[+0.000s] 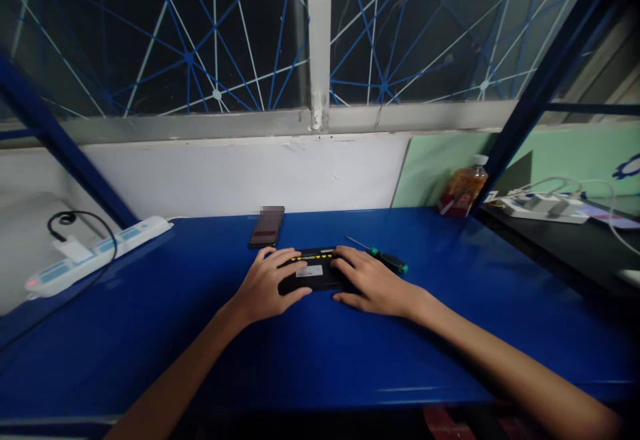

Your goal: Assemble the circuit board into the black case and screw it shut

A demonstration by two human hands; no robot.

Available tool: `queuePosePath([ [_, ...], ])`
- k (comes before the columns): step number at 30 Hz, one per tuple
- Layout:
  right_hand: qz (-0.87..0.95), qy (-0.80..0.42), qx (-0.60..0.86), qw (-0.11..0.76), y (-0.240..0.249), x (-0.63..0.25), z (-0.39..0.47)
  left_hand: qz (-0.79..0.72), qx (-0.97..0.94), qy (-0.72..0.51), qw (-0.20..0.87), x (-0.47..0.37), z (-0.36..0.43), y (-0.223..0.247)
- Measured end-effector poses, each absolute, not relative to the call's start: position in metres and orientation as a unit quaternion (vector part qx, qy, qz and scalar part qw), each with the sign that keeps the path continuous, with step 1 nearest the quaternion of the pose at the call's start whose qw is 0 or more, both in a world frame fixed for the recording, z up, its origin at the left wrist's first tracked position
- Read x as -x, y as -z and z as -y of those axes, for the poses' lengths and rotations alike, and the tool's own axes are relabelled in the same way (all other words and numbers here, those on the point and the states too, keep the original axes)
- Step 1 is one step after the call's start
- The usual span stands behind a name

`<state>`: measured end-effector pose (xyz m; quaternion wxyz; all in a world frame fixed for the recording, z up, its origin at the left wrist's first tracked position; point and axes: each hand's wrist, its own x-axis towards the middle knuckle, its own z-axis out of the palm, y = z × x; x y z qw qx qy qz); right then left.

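Observation:
A black, flat, rectangular device [324,280] lies on the blue table, with a pale label and a row of yellow marks on its upper face. My left hand [273,283] grips its left end, fingers over the top and thumb along the near edge. At the opposite end, my right hand [367,280] holds it the same way, its fingers curled over the top. Both ends of the device are partly hidden under my hands. Just beyond my right hand lies a screwdriver [387,259] with a green and black handle, its thin shaft pointing to the far left.
A dark phone [267,228] lies behind my left hand. On the left is a white power strip [107,250] with a plug and black cable. A drink bottle [463,187] stands at the back right, near another white power strip [545,208]. Blue metal posts flank the table.

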<state>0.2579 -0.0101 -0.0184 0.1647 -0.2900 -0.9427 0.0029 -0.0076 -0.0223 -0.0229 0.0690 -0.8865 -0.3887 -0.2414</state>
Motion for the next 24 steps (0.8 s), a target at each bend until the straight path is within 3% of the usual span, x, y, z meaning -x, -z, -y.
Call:
queuePosePath([
  [24, 0.941, -0.074, 0.290, 0.159, 0.0088, -0.2606, 0.0135, 0.375, 0.906, 0.195, 0.014, 0.0119, 0.0230, 0.0150],
])
